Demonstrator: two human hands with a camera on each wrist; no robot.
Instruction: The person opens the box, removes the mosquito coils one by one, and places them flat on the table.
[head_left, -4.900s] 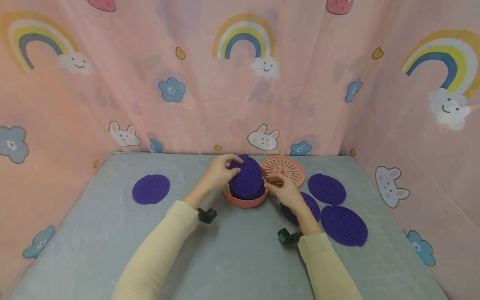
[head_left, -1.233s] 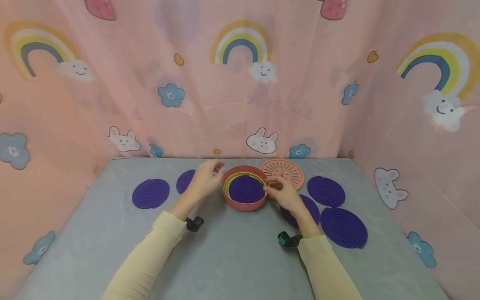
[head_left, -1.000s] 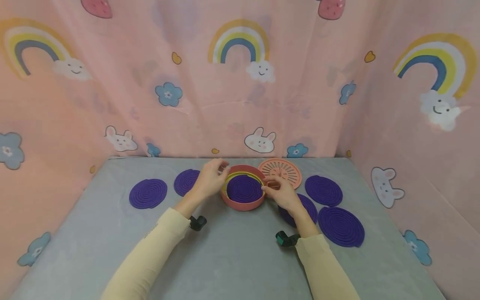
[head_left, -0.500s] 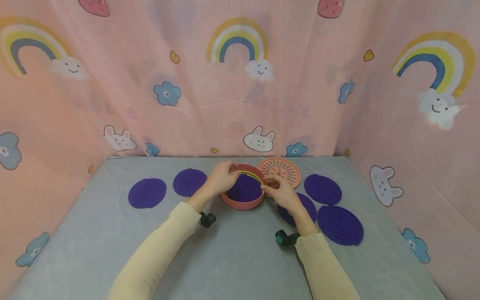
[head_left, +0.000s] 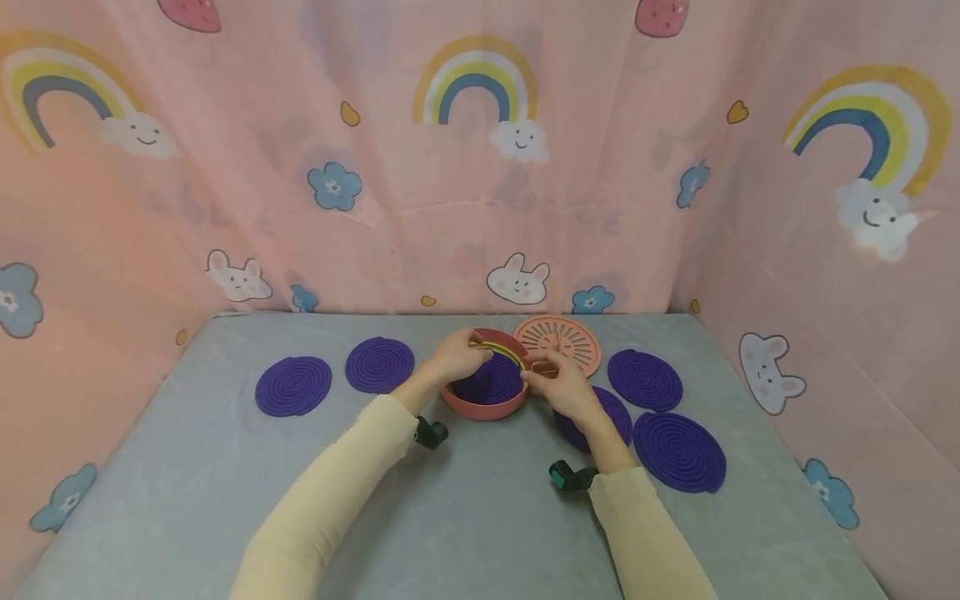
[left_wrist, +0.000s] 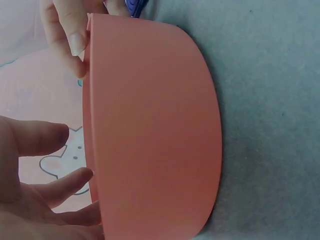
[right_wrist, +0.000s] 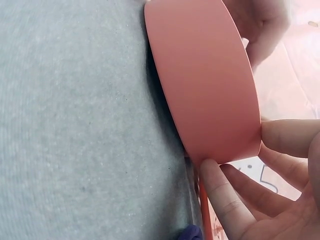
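Note:
A round pink coaster holder (head_left: 486, 412) with a yellow inner edge stands near the back of the table. Inside it lies a purple spiral-ribbed coaster (head_left: 502, 383). My left hand (head_left: 454, 358) reaches over its left rim, fingers above the coaster; the left wrist view shows thumb and fingers apart, with nothing visible between them. My right hand (head_left: 564, 385) grips the right side of the holder (right_wrist: 205, 80), thumb at the rim and fingers against the outer wall. The left fingertips are partly hidden behind the holder wall in the left wrist view.
Two purple coasters, one on the far left (head_left: 293, 387) and one nearer the holder (head_left: 379, 365), lie flat. Three more purple coasters (head_left: 679, 452) lie on the right, one partly under my right forearm. A slotted pink lid (head_left: 581, 337) lies behind the right hand.
Earlier my left hand lifted a purple coaster from the holder; that coaster now lies on the table at left. The left hand has come back rightward over the holder. The right hand stays put.

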